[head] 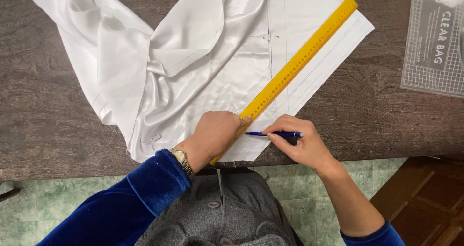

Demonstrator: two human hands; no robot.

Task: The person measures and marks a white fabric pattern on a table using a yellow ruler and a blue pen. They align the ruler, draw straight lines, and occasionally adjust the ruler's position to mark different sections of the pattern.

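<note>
- Dark brown wood makes up the table (53, 125), and past its near edge I see a green floor (58, 202).
- White shiny cloth (203, 67) lies spread on the table, bunched into folds on the far left and flat on the right.
- On the flat part I see a long yellow ruler (299, 57), slanting from near the middle up to the far right.
- My left hand (215, 132) presses flat on the near end of the ruler, with fingers spread and not closed round anything.
- That wrist wears a gold watch (181, 158) above a blue velvet sleeve (140, 197).
- My right hand (302, 142) pinches a blue pen (275, 134) in its fingers.
- The pen points left, and its tip sits on the cloth just beside the ruler's edge.
- Thin drawn lines run on the cloth along the ruler.
- Far right on the table lies a clear plastic bag (432, 43) with a grid on it.
</note>
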